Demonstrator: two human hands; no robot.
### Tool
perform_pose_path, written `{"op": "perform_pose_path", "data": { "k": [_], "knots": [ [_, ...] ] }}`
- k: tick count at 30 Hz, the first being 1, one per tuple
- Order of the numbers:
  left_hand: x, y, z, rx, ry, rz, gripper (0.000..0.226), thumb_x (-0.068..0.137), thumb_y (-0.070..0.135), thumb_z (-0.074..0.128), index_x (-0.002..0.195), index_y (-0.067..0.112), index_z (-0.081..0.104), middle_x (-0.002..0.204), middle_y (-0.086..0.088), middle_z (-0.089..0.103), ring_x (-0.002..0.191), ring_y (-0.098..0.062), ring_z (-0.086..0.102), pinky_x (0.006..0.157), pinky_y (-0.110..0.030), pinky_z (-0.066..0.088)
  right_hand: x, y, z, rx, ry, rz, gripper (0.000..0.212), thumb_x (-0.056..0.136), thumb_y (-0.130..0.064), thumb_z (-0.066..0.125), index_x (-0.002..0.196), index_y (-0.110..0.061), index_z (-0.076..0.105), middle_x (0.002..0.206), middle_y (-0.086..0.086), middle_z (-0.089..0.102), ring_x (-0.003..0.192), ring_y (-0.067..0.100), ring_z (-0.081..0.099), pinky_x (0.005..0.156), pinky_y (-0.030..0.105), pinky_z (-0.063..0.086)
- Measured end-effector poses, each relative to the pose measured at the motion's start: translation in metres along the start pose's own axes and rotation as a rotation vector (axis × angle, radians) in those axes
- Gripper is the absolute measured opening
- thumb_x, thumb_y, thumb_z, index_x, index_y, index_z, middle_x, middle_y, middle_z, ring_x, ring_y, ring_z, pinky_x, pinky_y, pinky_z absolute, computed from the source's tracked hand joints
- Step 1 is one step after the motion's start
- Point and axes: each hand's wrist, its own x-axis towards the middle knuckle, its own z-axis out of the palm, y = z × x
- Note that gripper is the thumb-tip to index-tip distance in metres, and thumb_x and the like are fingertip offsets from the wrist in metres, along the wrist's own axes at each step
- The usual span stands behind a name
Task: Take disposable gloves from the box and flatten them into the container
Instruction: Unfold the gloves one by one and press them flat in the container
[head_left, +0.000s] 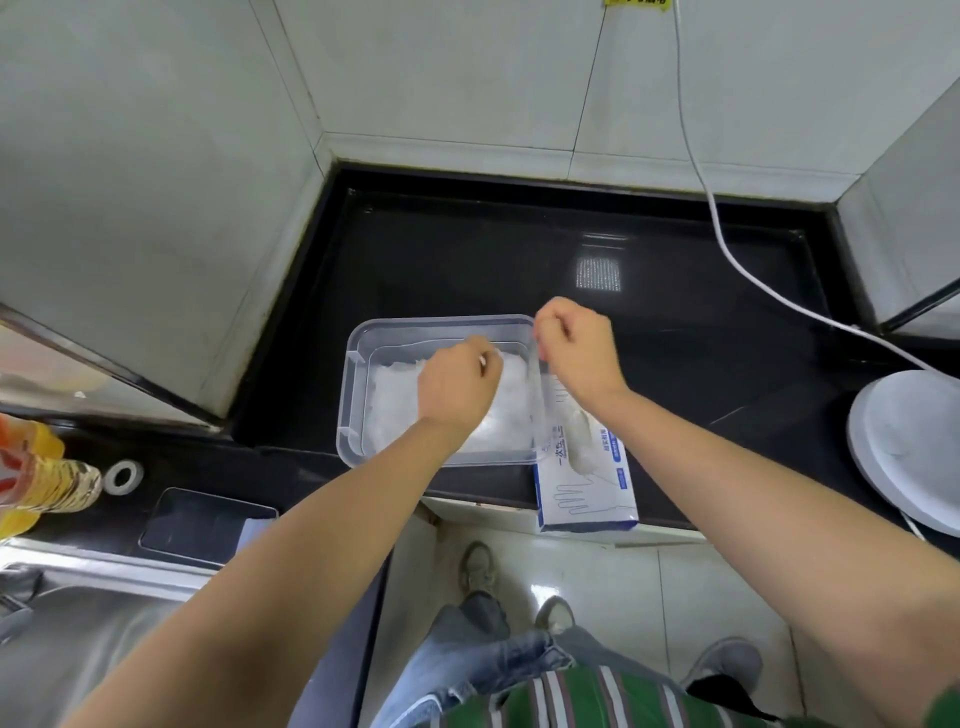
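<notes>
1. Lower left edge: the steel sink (78, 639) rim meets the black countertop (467, 260). An oil bottle (41, 473), a tape roll (123, 475) and a dark phone (202, 525) lie along this stretch, well apart from the work.
2. Open room: bare counter lies behind the container and to its right, up to the tiled wall (156, 156). A white cable (727, 244) crosses the upper right part of it.
3. Container (353, 395), centre of frame: clear, rectangular, near the counter's front edge. It holds a flat pile of clear gloves (395, 405).
4. Left hand (457, 384): over the container, fingers curled down toward the pile. Cannot tell whether it pinches anything.
5. Right hand (574, 343): above the container's right rim, fingers curled and pinching a thin clear glove (551, 400). The glove hangs down across that rim and over the box.
6. Glove box (587, 493), right of centre: white and blue, just beside the container's right wall. Its near end overhangs the counter's front edge, and clear film bulges from its opening.
7. Far right: a white round object (909, 452) sits on the counter, partly past the front edge.
8. Bottom of frame: pale glossy floor tiles (649, 597) below the counter edge.
</notes>
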Motion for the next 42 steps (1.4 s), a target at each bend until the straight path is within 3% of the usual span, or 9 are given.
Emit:
{"op": "perform_pose_path", "data": {
  "k": [4, 7, 9, 11, 15, 24, 29, 35, 42],
  "knots": [
    [-0.023, 0.048, 0.018, -0.122, -0.141, 0.124, 0.030, 0.095, 0.021, 0.045, 0.065, 0.020, 0.045, 0.060, 0.000, 0.047, 0.066, -0.027, 0.051, 0.057, -0.032, 0.035, -0.023, 0.045, -0.031, -0.281, -0.035, 0.158, 0.030, 0.087, -0.009, 0.042, 0.058, -0.010, 0.053, 0.061, 0.010, 0.058, 0.059, 0.031, 0.054, 0.056, 0.042, 0.046],
    [-0.046, 0.068, 0.038, -0.053, -0.496, 0.132, 0.026, 0.099, 0.020, 0.041, 0.087, 0.009, 0.062, 0.081, -0.006, 0.062, 0.074, -0.023, 0.056, 0.069, -0.030, 0.046, -0.047, 0.069, -0.037, -0.450, -0.295, 0.277, 0.033, 0.086, -0.004, 0.046, 0.059, -0.021, 0.055, 0.072, 0.006, 0.059, 0.069, 0.030, 0.054, 0.059, 0.031, 0.042],
    [-0.061, 0.073, 0.049, 0.059, -0.717, 0.059, 0.030, 0.100, 0.019, 0.037, 0.116, 0.002, 0.056, 0.100, -0.016, 0.067, 0.070, -0.023, 0.059, 0.078, -0.033, 0.051, -0.062, 0.073, -0.039, -0.494, -0.435, 0.276, 0.028, 0.090, -0.006, 0.051, 0.096, -0.026, 0.070, 0.091, 0.004, 0.064, 0.082, 0.025, 0.057, 0.070, 0.028, 0.044],
    [-0.072, 0.068, 0.057, 0.073, -0.810, -0.051, 0.045, 0.100, 0.019, 0.036, 0.142, 0.002, 0.032, 0.111, -0.021, 0.064, 0.067, -0.022, 0.062, 0.073, -0.031, 0.050, -0.071, 0.069, -0.037, -0.579, -0.532, 0.229, 0.039, 0.094, -0.013, 0.053, 0.130, -0.027, 0.061, 0.112, 0.005, 0.063, 0.098, 0.027, 0.060, 0.081, 0.032, 0.048],
    [-0.081, 0.048, 0.072, 0.102, -0.702, -0.063, 0.073, 0.098, 0.025, 0.043, 0.155, 0.017, -0.002, 0.128, -0.016, 0.058, 0.110, -0.032, 0.058, 0.092, -0.037, 0.047, -0.076, 0.064, -0.024, -0.828, -0.534, 0.160, 0.033, 0.100, -0.024, 0.042, 0.126, -0.025, 0.062, 0.121, 0.007, 0.059, 0.105, 0.030, 0.061, 0.081, 0.035, 0.048],
    [-0.088, 0.032, 0.075, 0.047, -0.615, -0.068, 0.062, 0.091, 0.022, 0.060, 0.144, 0.025, 0.028, 0.114, -0.008, 0.063, 0.096, -0.025, 0.059, 0.074, -0.032, 0.048, -0.089, 0.074, -0.020, -0.821, -0.458, 0.151, 0.017, 0.088, -0.020, 0.059, 0.103, -0.019, 0.067, 0.102, 0.002, 0.062, 0.088, 0.027, 0.066, 0.069, 0.030, 0.051],
    [-0.089, 0.030, 0.078, 0.035, -0.608, -0.062, 0.079, 0.089, 0.022, 0.066, 0.150, 0.030, 0.016, 0.129, -0.004, 0.059, 0.107, -0.024, 0.060, 0.085, -0.032, 0.049, -0.092, 0.069, -0.023, -0.882, -0.455, 0.124, 0.032, 0.096, -0.027, 0.049, 0.127, -0.020, 0.053, 0.120, 0.009, 0.053, 0.092, 0.033, 0.064, 0.069, 0.031, 0.046],
    [-0.087, 0.028, 0.078, 0.053, -0.653, -0.085, 0.096, 0.087, 0.024, 0.067, 0.154, 0.032, -0.001, 0.134, -0.002, 0.056, 0.108, -0.021, 0.059, 0.087, -0.031, 0.050, -0.092, 0.066, -0.022, -0.890, -0.464, 0.182, 0.013, 0.090, -0.012, 0.059, 0.101, -0.013, 0.066, 0.102, 0.007, 0.065, 0.076, 0.023, 0.058, 0.064, 0.027, 0.042],
    [-0.086, 0.025, 0.080, 0.097, -0.645, -0.074, 0.097, 0.086, 0.026, 0.070, 0.154, 0.034, 0.002, 0.125, -0.004, 0.061, 0.102, -0.023, 0.061, 0.085, -0.034, 0.052, -0.080, 0.085, -0.029, -0.336, -0.307, 0.266, 0.017, 0.086, -0.009, 0.064, 0.074, -0.020, 0.069, 0.087, -0.005, 0.060, 0.081, 0.019, 0.061, 0.070, 0.026, 0.050]
  ]
}}
